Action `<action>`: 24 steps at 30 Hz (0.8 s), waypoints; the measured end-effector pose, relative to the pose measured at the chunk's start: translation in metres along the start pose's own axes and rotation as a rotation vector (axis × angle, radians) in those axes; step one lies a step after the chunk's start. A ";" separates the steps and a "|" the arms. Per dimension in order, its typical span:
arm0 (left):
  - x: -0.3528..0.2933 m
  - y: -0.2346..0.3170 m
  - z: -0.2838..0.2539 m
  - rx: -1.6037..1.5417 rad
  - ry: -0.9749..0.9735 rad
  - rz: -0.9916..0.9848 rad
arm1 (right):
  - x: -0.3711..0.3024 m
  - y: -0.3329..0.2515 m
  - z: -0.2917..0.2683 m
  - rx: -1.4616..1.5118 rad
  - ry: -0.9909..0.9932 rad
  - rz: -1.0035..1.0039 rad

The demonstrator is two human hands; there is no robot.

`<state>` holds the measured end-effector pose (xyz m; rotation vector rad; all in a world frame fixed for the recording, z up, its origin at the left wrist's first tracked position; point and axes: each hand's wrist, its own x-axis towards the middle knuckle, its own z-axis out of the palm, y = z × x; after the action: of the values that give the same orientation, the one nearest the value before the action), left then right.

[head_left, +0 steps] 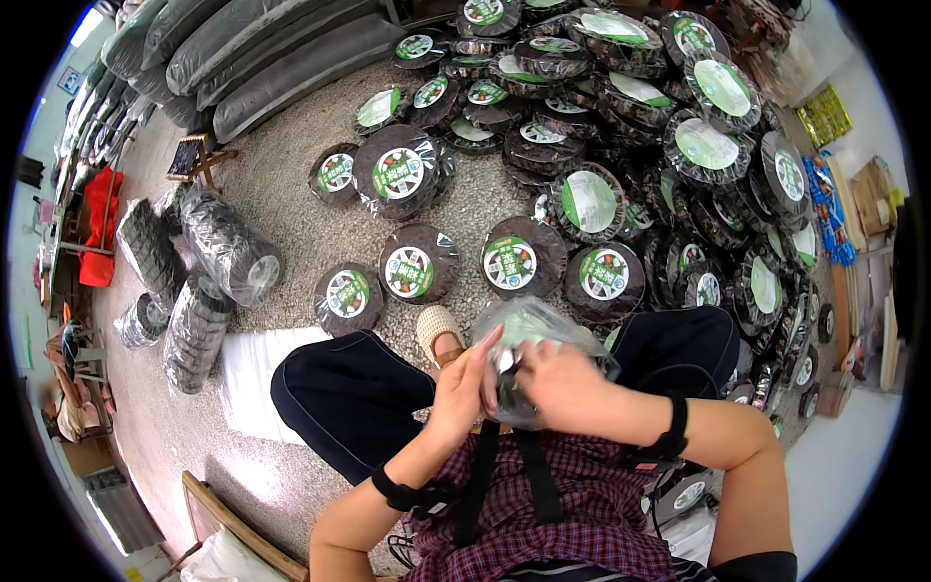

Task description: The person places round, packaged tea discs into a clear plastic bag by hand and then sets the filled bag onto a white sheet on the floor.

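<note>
I sit with dark trousers, holding a round dark disc in a clear plastic bag (529, 335) over my lap. My left hand (464, 383) grips the bag's left edge, fingers curled on the plastic. On the right side of the bag, my right hand (567, 388) closes on its bunched plastic. Both wrists wear black bands. Wrapped round discs with green and white labels, such as one (511, 260) just ahead and another (419, 270), lie on the pebbled floor (291, 194) beyond my knees.
A large heap of wrapped discs (659, 126) fills the upper right. Plastic-wrapped stacks of discs (228, 247) lie on the left. Long grey sacks (281, 58) are piled at the top left. A small wooden stool (199, 155) stands there. White sheet (254, 373) by my left knee.
</note>
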<state>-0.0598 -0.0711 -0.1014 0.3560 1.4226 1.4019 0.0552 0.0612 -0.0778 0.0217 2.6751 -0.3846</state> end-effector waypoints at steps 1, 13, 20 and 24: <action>0.003 0.010 0.004 -0.096 -0.122 -0.017 | 0.006 0.002 0.008 0.080 -0.016 -0.066; 0.006 0.063 -0.068 -0.139 -0.416 -0.398 | -0.004 0.086 0.016 0.694 -0.186 -0.177; 0.031 0.064 -0.060 -0.117 -0.639 -0.401 | 0.131 0.250 0.175 1.457 0.479 0.958; 0.031 0.060 -0.065 -0.208 -0.506 -0.399 | 0.187 0.275 0.235 1.305 0.562 0.982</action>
<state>-0.1507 -0.0655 -0.0797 0.2504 0.8655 1.0254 0.0050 0.2530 -0.4333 1.8791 1.9313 -1.7731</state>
